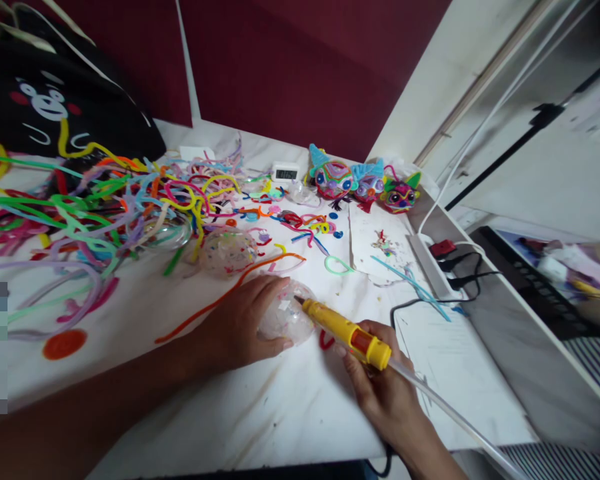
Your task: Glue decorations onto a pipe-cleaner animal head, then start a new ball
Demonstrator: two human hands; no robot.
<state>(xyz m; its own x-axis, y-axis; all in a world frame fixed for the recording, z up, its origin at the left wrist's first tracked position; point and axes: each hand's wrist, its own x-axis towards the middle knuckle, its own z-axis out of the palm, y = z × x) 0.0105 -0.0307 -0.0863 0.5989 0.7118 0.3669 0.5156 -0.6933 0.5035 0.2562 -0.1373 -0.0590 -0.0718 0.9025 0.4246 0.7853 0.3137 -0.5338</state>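
My left hand (247, 323) grips a clear, see-through ball (287, 317) from its left side, thumb below and fingers over the top. Held in my right hand (387, 387) is a yellow hot glue gun (347, 333), its nozzle touching or almost touching the ball's upper right. A long translucent glue stick (455, 417) sticks out of the gun's back end. Just below the gun's barrel shows a short red pipe cleaner (325, 340). An orange pipe cleaner (205, 310) lies behind my left hand, and beyond it sits a second clear ball (227, 252) with coloured specks.
Tangled pipe cleaners (125, 200) heap up at the left. Several decorated animal heads (333, 180) stand at the back beside a small digital clock (285, 173). At right, a power strip (435, 267) carries plugs and cords. An orange disc (65, 344) lies front left.
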